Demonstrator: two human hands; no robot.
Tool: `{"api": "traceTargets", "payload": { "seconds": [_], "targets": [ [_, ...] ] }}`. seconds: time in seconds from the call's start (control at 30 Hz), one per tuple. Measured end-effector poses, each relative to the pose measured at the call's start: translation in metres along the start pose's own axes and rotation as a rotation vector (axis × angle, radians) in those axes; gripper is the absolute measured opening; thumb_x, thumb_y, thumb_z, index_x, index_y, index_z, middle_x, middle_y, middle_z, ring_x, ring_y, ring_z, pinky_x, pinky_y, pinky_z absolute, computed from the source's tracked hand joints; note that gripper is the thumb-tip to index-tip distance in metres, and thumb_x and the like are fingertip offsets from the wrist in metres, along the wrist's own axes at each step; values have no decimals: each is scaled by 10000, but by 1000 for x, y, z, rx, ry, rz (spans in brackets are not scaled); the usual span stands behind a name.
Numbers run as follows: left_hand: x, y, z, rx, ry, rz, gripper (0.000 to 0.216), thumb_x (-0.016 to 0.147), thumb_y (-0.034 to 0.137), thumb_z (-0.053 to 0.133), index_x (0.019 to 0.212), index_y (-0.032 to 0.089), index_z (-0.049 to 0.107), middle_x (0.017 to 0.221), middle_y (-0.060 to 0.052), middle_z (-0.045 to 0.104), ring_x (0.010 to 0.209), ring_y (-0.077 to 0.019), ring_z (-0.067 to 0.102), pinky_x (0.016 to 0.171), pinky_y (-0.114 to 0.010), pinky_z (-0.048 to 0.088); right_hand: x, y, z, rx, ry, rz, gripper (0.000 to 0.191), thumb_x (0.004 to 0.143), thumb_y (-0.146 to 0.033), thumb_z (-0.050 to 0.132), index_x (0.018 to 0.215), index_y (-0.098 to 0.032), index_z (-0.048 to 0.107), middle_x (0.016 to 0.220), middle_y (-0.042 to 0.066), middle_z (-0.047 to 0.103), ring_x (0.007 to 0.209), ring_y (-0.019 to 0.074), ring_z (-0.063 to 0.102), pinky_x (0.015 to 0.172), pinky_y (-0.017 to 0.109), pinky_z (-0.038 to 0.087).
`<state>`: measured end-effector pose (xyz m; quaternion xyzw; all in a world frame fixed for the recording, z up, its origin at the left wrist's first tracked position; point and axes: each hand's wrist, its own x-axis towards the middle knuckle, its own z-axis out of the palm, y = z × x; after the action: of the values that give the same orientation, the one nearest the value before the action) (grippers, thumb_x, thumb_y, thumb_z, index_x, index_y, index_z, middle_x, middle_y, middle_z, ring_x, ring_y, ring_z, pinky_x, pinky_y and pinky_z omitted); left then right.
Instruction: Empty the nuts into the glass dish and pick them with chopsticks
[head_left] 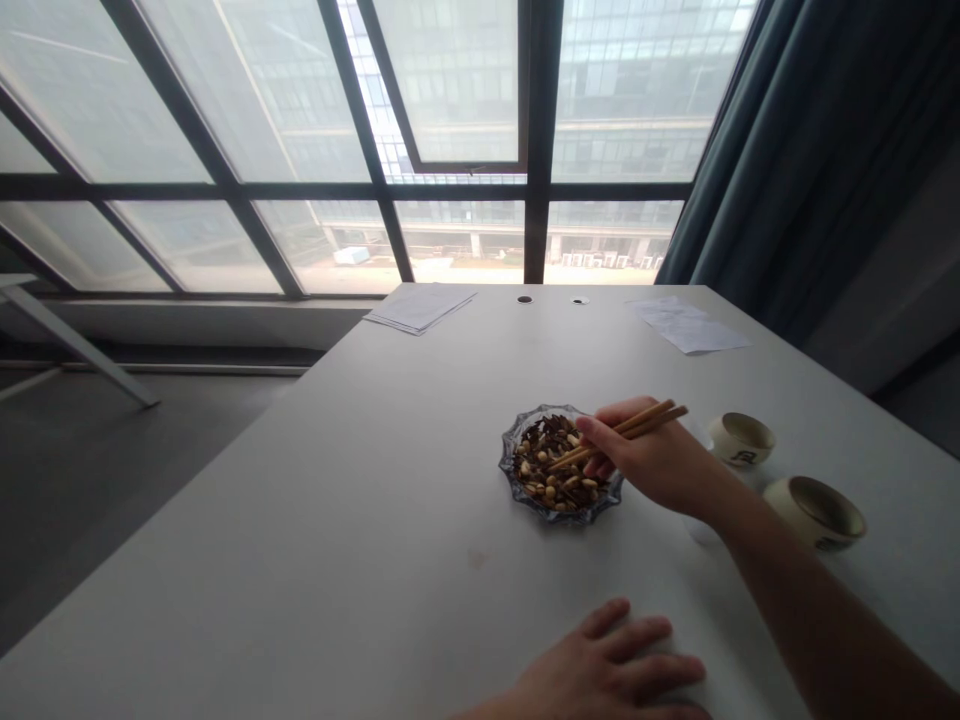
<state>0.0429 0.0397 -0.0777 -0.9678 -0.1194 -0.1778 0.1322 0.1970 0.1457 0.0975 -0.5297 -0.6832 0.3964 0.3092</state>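
My right hand [651, 458] grips a pair of wooden chopsticks [619, 434], its fingers closed round them. The chopstick tips reach down into a scalloped glass dish [517, 490] filled with mixed nuts and dark pieces [553, 462]. My left hand [606, 668] lies flat on the white table [360, 520] near the front edge, fingers stretched out, holding nothing. Two small cream bowls stand to the right of the dish: one [741, 440] just behind my right wrist, the other [823, 512] beside my forearm.
Sheets of paper lie at the table's far end, a stack [420, 308] on the left and a single sheet [690, 325] on the right. Two cable holes [551, 299] sit between them. Large windows stand behind the table, and a dark curtain [810, 170] hangs at the right.
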Motion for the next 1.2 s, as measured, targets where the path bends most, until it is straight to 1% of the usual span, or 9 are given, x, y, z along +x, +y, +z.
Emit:
{"api": "traceTargets", "payload": {
  "seconds": [0.13,0.23,0.47,0.67,0.8,0.87,0.97,1.07,1.2],
  "targets": [
    [0,0,0,-10,2,0,387,1063,425,366,1412,444,533,1594,121,382,1490,-185,313,1188,-371,336,3,2,-3,-6,71,-46,409,915,-519,614,781,-157,749,738,78,764,655,223,728,567,272,551],
    [1,0,-1,-17,4,1,383,1062,424,373,1407,441,539,1592,120,389,1486,-181,323,1181,-365,349,1,0,-9,-36,107,-25,388,903,-505,635,786,-156,757,757,84,768,649,221,726,557,269,548],
    [2,0,-2,-32,-10,2,368,1054,424,401,1387,434,558,1584,107,407,1469,-186,360,1176,-376,361,2,3,-2,-47,-2,-51,371,917,-477,615,732,-173,719,678,53,740,669,220,725,570,252,524],
    [1,2,1,-34,-3,-6,382,1058,423,383,1405,437,541,1598,117,377,1492,-192,318,1192,-384,340,-1,-1,-10,-155,88,-36,400,923,-460,599,650,-180,681,633,46,720,629,216,716,526,249,491],
    [0,2,2,-35,-4,-11,385,1057,432,382,1410,435,537,1599,114,377,1498,-194,305,1192,-384,339,-9,-9,-17,-174,132,-28,393,926,-477,586,701,-185,720,659,54,734,584,206,701,499,258,487],
    [-1,1,2,-37,-7,-5,381,1052,436,401,1407,432,539,1599,107,381,1493,-197,316,1184,-384,355,-12,-10,-17,-194,119,-18,405,925,-485,580,692,-186,722,624,52,721,547,196,676,472,256,465],
    [-1,1,3,-35,-6,3,378,1049,432,413,1404,432,540,1598,104,385,1490,-196,322,1179,-385,362,-11,-7,-11,-188,27,10,394,912,-463,599,653,-184,698,557,38,688,518,181,651,448,239,434],
    [-1,1,4,-30,2,-1,377,1056,429,392,1402,437,541,1596,114,383,1497,-190,306,1186,-379,347,-4,-2,-2,-74,-49,11,356,901,-455,622,688,-182,704,614,41,718,582,192,690,500,237,484],
    [-1,1,4,-26,16,-9,379,1062,428,372,1402,442,540,1592,124,386,1505,-186,283,1197,-378,321,0,0,-2,25,-21,-10,328,893,-469,645,770,-179,737,705,62,756,682,223,734,576,259,544]
  ]
}}
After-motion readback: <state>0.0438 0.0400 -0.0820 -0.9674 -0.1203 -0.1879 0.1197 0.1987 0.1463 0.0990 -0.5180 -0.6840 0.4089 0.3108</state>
